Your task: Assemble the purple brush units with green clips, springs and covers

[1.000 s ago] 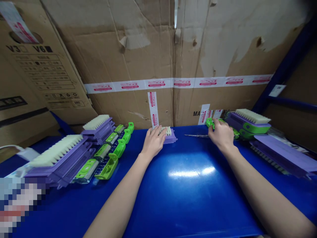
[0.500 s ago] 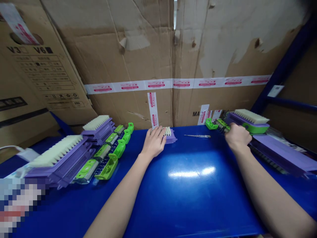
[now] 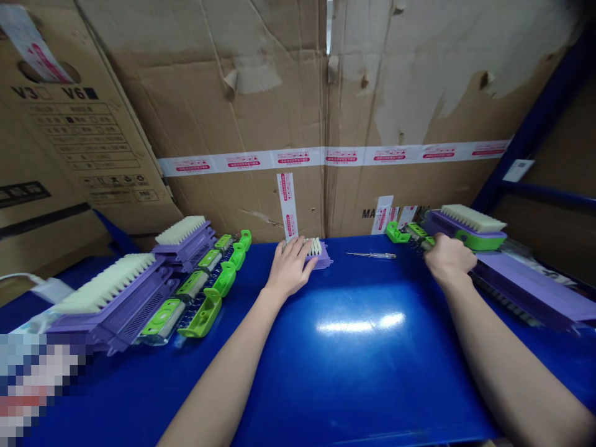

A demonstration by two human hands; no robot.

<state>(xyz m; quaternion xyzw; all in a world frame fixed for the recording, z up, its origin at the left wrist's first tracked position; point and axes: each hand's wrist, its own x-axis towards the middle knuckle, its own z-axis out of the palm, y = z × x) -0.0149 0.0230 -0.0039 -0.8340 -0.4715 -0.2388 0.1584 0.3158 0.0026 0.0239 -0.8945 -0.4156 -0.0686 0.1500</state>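
My left hand (image 3: 289, 268) lies with fingers stretched over a small purple part with a cream ridged block (image 3: 321, 256) at the back of the blue table. Much of that part is hidden under the fingers. My right hand (image 3: 447, 259) is closed in a fist at the right side, beside a purple and green part with a cream top (image 3: 474, 220). What its fingers hold, if anything, is hidden. Just left of this hand are green-topped metal pieces (image 3: 416, 232) and a green bracket (image 3: 397, 233). A thin screwdriver (image 3: 372, 255) lies between the hands.
Purple housings with cream blocks (image 3: 109, 301) stand at the left, alongside a row of green-topped pieces (image 3: 193, 284) and green brackets (image 3: 202, 315). A purple housing (image 3: 535, 285) lies at the right. Cardboard (image 3: 242, 124) walls the back; a blue frame post (image 3: 526, 118) rises at right.
My right hand has shifted very slightly to the right, still in a fist. The left hand stays on the purple part, its thumb a little farther from the fingers.
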